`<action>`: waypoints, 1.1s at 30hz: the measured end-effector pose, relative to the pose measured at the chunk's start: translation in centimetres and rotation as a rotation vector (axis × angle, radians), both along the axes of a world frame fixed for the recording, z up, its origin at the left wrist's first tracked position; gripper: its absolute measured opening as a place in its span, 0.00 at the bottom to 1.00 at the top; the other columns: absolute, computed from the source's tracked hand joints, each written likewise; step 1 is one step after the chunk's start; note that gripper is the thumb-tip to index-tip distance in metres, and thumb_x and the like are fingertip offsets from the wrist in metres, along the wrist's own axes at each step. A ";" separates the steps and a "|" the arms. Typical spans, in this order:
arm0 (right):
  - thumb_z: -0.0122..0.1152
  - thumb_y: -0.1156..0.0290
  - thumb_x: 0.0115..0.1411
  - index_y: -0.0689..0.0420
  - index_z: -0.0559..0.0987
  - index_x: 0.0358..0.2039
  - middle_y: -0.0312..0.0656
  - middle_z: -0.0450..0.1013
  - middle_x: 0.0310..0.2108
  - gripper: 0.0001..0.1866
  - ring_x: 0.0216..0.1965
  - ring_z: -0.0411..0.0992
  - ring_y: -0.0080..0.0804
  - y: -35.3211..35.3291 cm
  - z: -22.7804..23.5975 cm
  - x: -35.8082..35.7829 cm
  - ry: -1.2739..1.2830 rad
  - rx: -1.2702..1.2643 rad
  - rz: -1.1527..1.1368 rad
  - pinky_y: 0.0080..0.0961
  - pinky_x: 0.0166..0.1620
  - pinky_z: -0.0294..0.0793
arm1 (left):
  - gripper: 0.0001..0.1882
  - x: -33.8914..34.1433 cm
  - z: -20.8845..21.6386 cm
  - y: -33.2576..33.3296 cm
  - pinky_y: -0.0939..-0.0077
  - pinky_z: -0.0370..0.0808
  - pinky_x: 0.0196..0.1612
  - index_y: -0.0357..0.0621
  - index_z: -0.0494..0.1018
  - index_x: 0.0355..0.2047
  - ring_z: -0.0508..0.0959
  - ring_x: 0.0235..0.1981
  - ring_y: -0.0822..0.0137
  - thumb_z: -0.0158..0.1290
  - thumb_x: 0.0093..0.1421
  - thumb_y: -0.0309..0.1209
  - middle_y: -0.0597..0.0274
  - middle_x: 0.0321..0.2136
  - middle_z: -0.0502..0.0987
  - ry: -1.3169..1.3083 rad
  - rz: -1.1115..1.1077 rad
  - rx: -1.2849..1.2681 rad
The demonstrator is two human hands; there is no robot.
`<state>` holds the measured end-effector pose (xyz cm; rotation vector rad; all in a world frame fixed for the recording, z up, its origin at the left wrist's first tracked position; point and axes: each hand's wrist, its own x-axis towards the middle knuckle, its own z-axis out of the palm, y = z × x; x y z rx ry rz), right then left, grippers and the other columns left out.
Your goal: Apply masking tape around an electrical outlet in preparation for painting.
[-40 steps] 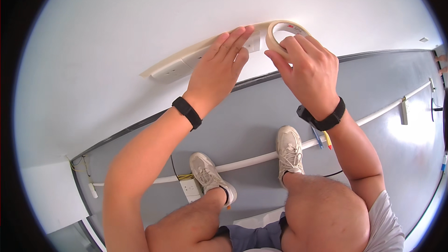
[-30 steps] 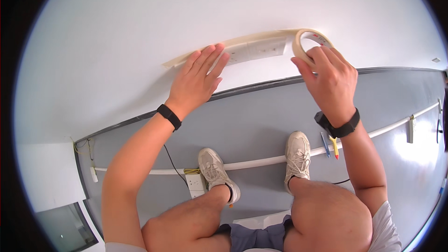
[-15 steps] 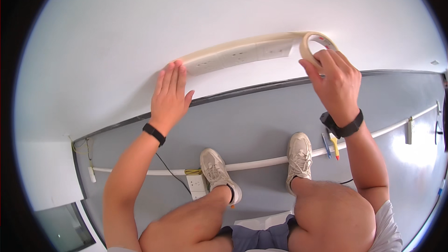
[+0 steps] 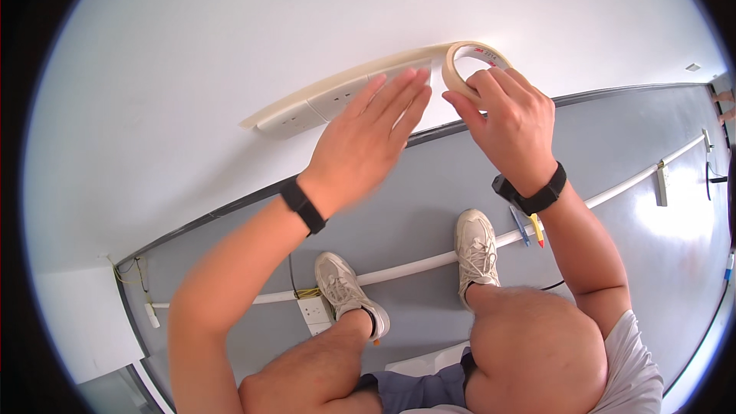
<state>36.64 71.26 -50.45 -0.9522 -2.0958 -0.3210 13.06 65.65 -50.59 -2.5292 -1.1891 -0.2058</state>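
My right hand grips a roll of cream masking tape by its lower rim, close to the white wall. From the roll a strip of tape runs left along the upper edge of a row of white wall sockets. In front of the right part of that row is my left hand, its fingers stretched out and holding nothing. It hides some of the sockets, and whether its fingertips touch the wall or the tape I cannot tell.
A dark skirting strip edges the grey floor. A white cable cover crosses the floor beneath my shoes. By my right wrist lie a blue tool and a yellow-handled tool. A socket box sits by my left shoe.
My left hand has moved right, from the strip's left end to near the roll, uncovering that end. The view has shifted a little; my right hand still holds the roll.
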 end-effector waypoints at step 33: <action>0.79 0.59 0.56 0.51 0.74 0.27 0.31 0.71 0.23 0.19 0.28 0.75 0.31 0.6 -0.4 0.4 0.010 -0.023 0.028 0.32 0.26 0.74 | 0.23 2.6 -2.2 1.0 0.49 0.52 0.80 0.36 0.70 0.53 0.53 0.80 0.49 0.64 0.59 0.27 0.40 0.77 0.57 -0.182 0.119 -0.032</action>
